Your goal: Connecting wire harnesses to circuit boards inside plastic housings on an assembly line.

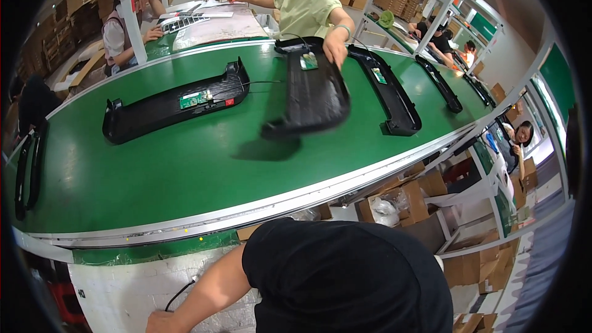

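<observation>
My left hand [163,322] is at the lower edge, partly cut off, at the end of a bare forearm that comes out of a black sleeve [345,277]. Its fingers are closed on a thin black cable [176,295], whose small light-coloured connector [195,279] sticks up beside the forearm. Below the hand and arm is a worn white surface [132,283]. My right hand does not show. Nearest on the green conveyor belt [166,179] lies a long black plastic housing [148,114] with a green circuit board [196,99] and a trailing wire.
Across the belt, a person in a light green top [305,9] has a hand on a tilted black housing [314,95], blurred at its lower end. More housings [394,102] lie to the right and at far left. Metal rails [246,219] edge the belt; open cartons [401,203] stand below right.
</observation>
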The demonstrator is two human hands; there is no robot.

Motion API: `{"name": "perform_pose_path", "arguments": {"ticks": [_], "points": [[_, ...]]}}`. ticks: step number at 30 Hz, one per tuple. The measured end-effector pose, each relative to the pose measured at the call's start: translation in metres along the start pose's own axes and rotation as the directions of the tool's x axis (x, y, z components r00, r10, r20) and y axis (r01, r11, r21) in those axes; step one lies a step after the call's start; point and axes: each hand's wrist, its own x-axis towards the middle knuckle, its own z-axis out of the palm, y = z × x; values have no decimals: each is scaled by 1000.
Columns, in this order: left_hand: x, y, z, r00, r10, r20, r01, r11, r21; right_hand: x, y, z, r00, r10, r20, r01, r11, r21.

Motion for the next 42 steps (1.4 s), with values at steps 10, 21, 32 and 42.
{"name": "perform_pose_path", "arguments": {"ticks": [10,21,32,42], "points": [[0,-3,-1,996,34,82,-33,999,-6,2,6,16,997,-13,-76,11,1000,-29],[-20,-29,11,683,509,523,-725,390,567,-3,7,5,998,42,-48,-42,999,13],[79,1,-25,35,-47,998,-138,989,51,1,4,13,999,-15,-41,15,1000,-1],[15,-5,-31,969,229,92,-246,915,321,12,26,31,981,27,-195,-42,996,-73]]}}
